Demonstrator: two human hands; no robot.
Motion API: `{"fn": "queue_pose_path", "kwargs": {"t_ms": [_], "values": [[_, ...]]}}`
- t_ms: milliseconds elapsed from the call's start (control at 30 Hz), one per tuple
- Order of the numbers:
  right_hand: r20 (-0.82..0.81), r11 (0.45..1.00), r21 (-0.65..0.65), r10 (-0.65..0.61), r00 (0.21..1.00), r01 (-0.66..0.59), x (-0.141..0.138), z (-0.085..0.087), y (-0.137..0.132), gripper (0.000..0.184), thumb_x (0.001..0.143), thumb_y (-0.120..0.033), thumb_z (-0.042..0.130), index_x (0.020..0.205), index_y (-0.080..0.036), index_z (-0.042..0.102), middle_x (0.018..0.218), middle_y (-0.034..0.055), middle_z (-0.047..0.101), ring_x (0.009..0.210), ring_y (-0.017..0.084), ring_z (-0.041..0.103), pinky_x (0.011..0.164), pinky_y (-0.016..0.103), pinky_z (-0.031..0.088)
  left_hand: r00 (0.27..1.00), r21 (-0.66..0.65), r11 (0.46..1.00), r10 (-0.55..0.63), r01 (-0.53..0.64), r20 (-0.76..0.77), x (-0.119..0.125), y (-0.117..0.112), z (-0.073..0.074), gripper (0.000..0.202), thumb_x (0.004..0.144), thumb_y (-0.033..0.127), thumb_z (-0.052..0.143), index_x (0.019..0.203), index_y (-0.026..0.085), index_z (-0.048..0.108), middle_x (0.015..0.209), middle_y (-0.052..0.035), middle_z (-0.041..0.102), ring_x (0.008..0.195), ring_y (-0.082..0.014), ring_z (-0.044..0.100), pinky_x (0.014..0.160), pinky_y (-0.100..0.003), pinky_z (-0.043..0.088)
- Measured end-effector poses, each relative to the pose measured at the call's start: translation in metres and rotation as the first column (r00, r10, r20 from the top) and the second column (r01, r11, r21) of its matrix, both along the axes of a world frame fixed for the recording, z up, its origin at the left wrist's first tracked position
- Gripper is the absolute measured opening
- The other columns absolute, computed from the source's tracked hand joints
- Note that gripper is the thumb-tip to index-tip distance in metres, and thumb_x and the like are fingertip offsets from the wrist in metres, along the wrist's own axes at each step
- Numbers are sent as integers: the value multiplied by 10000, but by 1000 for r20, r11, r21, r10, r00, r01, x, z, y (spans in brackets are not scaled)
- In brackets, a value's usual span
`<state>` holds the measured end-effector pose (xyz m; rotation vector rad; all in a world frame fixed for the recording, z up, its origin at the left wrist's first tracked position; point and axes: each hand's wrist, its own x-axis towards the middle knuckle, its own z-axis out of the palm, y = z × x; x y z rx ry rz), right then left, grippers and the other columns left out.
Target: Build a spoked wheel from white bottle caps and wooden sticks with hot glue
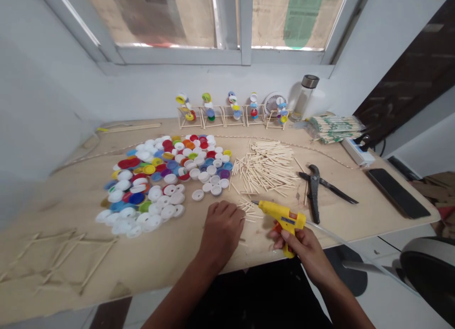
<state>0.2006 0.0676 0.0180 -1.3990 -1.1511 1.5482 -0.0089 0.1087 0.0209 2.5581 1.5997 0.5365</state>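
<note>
My right hand (302,246) grips a yellow glue gun (282,218) by its handle, nozzle pointing left toward a few short wooden sticks (249,209) on the wooden table (71,196). My left hand (222,229) rests curled, knuckles up, on the table just left of those sticks; its fingertips touch them, and what they hold is hidden. A pile of wooden sticks (266,165) lies beyond the glue gun. A spread of coloured and white bottle caps (163,182) covers the table to the left.
Black pliers (314,189) lie right of the stick pile. Small stick frames with caps (231,111) line the back edge, beside a small fan (273,104) and a bottle (304,96). A stick framework (60,258) lies front left. A phone (398,192) and power strip (355,151) sit right.
</note>
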Motion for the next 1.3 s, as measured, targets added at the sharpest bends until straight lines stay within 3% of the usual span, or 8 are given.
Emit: {"fn": "queue_pose_path", "kwargs": {"t_ms": [200, 367, 533, 667, 833, 967, 1200, 1300], "values": [[-20, 1000, 9, -21, 1000, 22, 1, -1, 0, 407, 791, -542, 622, 822, -145, 702, 771, 74, 721, 662, 169, 623, 664, 280, 469, 976, 18, 999, -36, 41, -213, 10, 12, -5, 139, 813, 117, 525, 740, 185, 622, 797, -63, 628, 797, -224, 532, 793, -406, 388], [-8, 1000, 11, -18, 1000, 18, 0, -1, 1, 419, 780, -560, 622, 821, -150, 702, 815, 88, 732, 671, 186, 639, 643, 288, 480, 969, 23, 999, -41, 49, -242, 13, 17, -6, 155, 807, 104, 527, 698, 175, 611, 770, -65, 620, 776, -230, 527, 760, -406, 395], [-5, 999, 37, 14, 1000, -14, 0, 1, 1, 459, 788, -583, 596, 642, -157, 686, 834, 118, 725, 838, 246, 648, 683, 308, 488, 968, 18, 999, -33, 38, -249, 14, 21, -4, 147, 788, 91, 532, 691, 169, 609, 765, -75, 631, 795, -248, 543, 740, -415, 398], [3, 1000, 24, -14, 1000, 14, 1, 0, 0, 437, 780, -578, 608, 724, -155, 702, 766, 100, 722, 738, 222, 645, 701, 324, 484, 974, 14, 999, -32, 36, -222, 11, 17, 4, 149, 800, 108, 514, 706, 177, 607, 785, -73, 649, 802, -239, 558, 745, -404, 399], [25, 998, 19, -60, 998, 60, 1, -1, -2, 451, 761, -594, 617, 664, -159, 686, 786, 110, 723, 759, 231, 634, 710, 321, 468, 993, -41, 993, 110, -108, 44, -1, -4, 11, 147, 815, 166, 483, 715, 191, 588, 689, -34, 648, 693, -201, 570, 675, -352, 407], [50, 999, 24, -38, 998, 37, 0, 1, -4, 460, 766, -593, 613, 640, -157, 692, 823, 118, 724, 778, 235, 628, 687, 302, 453, 906, -255, 943, 289, -214, 308, -6, -23, 14, 125, 800, 213, 471, 735, 210, 578, 604, 21, 612, 561, -141, 548, 585, -268, 405], [89, 999, 30, 7, 996, -10, -2, 12, -11, 421, 796, -563, 593, 798, -164, 728, 702, 66, 682, 582, 169, 542, 541, 257, 397, 713, -559, 820, 464, -121, 526, -9, -31, 14, 136, 762, 286, 525, 667, 201, 571, 514, 56, 524, 475, -100, 478, 483, -210, 358], [96, 997, 35, 67, 993, -70, -3, 18, -13, 413, 791, -564, 592, 702, -177, 707, 715, 69, 659, 653, 192, 554, 593, 270, 420, 642, -610, 790, 500, -64, 581, -12, -31, 10, 150, 754, 312, 542, 668, 193, 572, 532, 45, 539, 506, -109, 497, 493, -210, 376]]}}
